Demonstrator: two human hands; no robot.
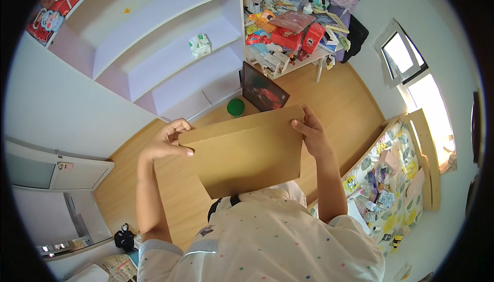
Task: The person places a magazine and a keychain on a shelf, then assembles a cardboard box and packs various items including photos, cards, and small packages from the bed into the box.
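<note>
Polka-dotted fabric shirt [293, 241], smooth, rectangular cardboard box [249, 153], left hand [165, 142] and right hand [313, 131] gripping opposite ends

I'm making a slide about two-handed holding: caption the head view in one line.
Left hand and right hand hold a brown cardboard box above a wood-coloured floor, with pale shelves beyond.

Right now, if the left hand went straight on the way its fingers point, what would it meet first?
Brown rectangular cardboard box, likely at once: its upper left corner sits inside the curve of the left hand, though exact depth is unclear.
</note>
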